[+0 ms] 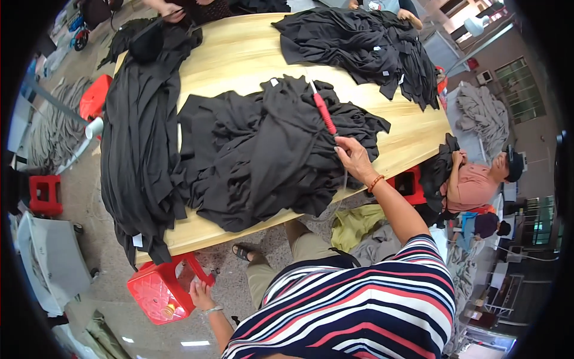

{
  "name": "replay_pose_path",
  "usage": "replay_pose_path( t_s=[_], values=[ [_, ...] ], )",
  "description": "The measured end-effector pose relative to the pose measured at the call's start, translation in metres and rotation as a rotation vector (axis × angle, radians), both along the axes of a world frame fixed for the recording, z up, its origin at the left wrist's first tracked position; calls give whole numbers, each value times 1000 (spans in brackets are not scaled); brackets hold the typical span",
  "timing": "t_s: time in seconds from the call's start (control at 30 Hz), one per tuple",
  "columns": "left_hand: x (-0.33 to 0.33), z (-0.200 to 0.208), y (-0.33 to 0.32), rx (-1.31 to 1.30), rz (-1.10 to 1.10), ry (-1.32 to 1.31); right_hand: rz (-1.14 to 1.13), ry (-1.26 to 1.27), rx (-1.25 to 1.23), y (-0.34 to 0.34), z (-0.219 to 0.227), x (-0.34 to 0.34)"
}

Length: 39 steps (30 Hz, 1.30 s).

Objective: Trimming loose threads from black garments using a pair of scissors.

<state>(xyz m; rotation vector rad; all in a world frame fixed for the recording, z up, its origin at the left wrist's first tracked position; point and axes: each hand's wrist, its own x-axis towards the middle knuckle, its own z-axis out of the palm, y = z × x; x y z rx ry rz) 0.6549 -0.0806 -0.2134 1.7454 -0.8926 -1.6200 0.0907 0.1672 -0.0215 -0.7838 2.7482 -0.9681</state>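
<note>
A heap of black garments [257,149] lies rumpled across the near part of the wooden table [233,54]. On top of it rests a slim tool with a red handle [323,113] and a thin pale tip that points away from me. A thin cord trails from near its back end toward the table edge. My right hand [357,159] is over the right side of the heap, fingertips right at the tool's back end, thumb and forefinger apart. My left hand [202,297] hangs below the table by a red plastic stool [152,290], fingers apart and holding nothing.
A long black garment stack [140,137] runs down the table's left side. Another black pile [359,48] lies at the far right. Co-workers' hands [172,12] show at the far edge; a seated person [472,185] is at the right. A white cart [54,263] stands left.
</note>
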Motion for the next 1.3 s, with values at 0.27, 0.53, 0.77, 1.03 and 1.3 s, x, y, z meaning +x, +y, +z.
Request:
replay_pose_path(
  t_s=[0.27, 0.53, 0.77, 1.03, 1.3],
  values=[
    [-229, 135, 8, -173, -375, 319, 59, -232, -191, 37, -28, -39],
    [-369, 208, 57, -420, -1020, 299, 74, -99, -157, -17, -51, -63],
    [-354, 218, 103, -39, -1682, 455, 71, -241, -156, -15, -51, -72],
    [-350, 205, 75, 136, -1665, 463, -64, -472, -298, 17, -18, -54],
    [-355, 205, 55, -222, -1932, 533, -103, -249, -304, 8, 9, -44]
  ],
)
